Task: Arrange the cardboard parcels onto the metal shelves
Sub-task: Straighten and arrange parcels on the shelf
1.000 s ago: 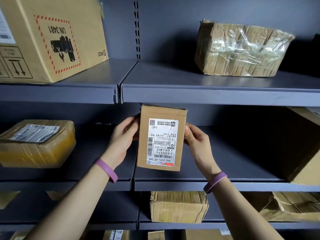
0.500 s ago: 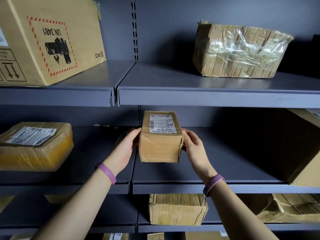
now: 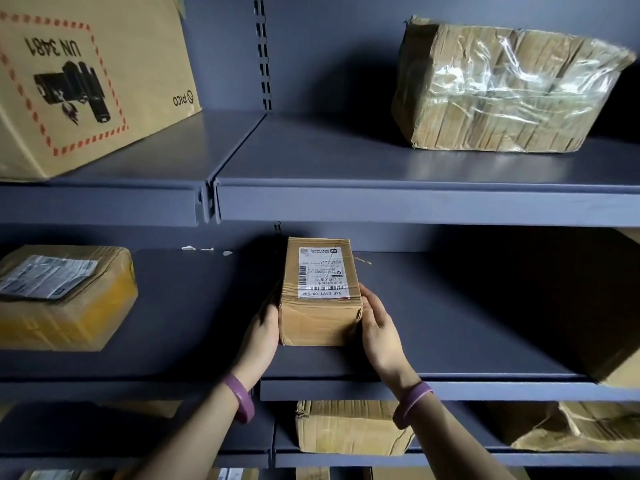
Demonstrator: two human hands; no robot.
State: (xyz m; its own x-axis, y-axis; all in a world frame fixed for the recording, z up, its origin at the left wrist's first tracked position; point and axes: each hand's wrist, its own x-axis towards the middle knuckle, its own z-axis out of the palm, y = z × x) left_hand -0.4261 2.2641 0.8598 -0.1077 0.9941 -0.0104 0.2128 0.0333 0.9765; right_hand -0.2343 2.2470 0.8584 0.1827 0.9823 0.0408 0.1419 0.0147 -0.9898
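Note:
A small cardboard parcel with a white shipping label on top lies flat on the middle metal shelf, near the shelf's left end. My left hand presses against its left side and my right hand against its right side, both gripping it. Purple bands circle both wrists.
A large box marked UN 3481 and a plastic-wrapped parcel sit on the upper shelf. A yellow-taped parcel lies at middle left, a big box at middle right. More parcels fill the lower shelf.
The parcel was tipped from upright, label facing me, to lying flat with the label up, and lowered onto the middle shelf. Both hands stayed on its sides.

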